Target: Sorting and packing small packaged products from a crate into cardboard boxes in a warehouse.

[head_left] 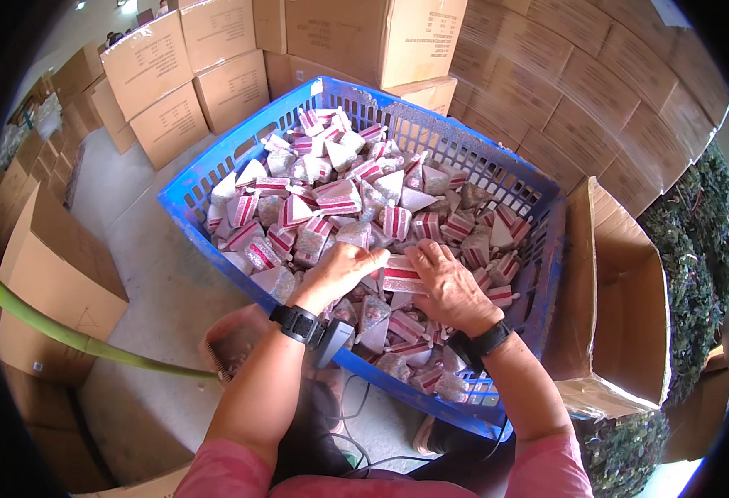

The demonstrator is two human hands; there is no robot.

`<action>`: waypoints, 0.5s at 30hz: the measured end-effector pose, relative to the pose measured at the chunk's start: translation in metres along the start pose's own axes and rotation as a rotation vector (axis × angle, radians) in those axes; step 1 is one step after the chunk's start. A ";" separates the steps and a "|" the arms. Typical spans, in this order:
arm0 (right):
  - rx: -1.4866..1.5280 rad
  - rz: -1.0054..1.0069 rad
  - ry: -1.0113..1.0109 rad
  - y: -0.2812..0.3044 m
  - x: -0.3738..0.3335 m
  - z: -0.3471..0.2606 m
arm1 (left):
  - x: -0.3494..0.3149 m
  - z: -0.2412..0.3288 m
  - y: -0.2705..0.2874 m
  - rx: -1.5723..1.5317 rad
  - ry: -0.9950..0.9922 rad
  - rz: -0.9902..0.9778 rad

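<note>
A blue slotted plastic basket (551, 241) sits right before me, heaped with wedge-shaped cake-slice ornaments (337, 197), white and glittery with red stripes. Over the front middle of the heap, my right hand (457, 286) has its fingers closed on one cake-slice ornament (402, 276), its striped side facing up. My left hand (344, 267) is pinched at the left end of that same piece. Whatever lies between its fingertips is too small to make out. Both wrists wear dark bands.
An open, worn cardboard box (580, 332) stands against the basket's right side. Stacked cartons (580, 91) rise behind and at left. Dark green artificial foliage (705, 224) fills the far right. A green strap (82, 336) crosses the left side, and a brownish container (232, 349) lies by the basket's front-left edge.
</note>
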State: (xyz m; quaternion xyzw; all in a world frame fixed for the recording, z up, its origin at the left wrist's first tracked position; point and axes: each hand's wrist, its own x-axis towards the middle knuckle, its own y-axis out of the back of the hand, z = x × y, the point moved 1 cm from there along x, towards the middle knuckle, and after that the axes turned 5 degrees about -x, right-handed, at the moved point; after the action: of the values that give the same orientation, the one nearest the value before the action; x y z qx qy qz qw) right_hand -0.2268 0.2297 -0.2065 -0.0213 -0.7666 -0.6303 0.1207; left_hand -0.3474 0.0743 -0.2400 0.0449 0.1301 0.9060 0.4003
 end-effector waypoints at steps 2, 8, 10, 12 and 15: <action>-0.029 0.039 0.010 0.006 -0.004 -0.001 | 0.003 -0.002 -0.011 -0.007 -0.032 -0.008; 0.090 0.318 0.083 0.001 -0.014 -0.003 | -0.007 0.025 -0.016 -0.278 -0.179 -0.173; 0.479 0.267 -0.083 -0.004 -0.019 -0.004 | -0.010 0.028 -0.023 -1.091 0.140 -0.322; 1.279 0.435 -0.264 -0.015 -0.015 -0.010 | -0.006 0.039 -0.025 -1.267 -0.009 -0.352; 1.147 0.805 -0.444 0.020 -0.034 0.029 | -0.002 0.040 -0.027 -1.279 0.045 -0.200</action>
State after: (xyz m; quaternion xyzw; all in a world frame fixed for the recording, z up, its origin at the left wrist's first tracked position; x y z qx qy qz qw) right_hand -0.1945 0.2663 -0.1997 -0.3619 -0.9151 -0.0176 0.1769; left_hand -0.3192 0.0982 -0.2091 -0.2338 -0.4232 0.7637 0.4279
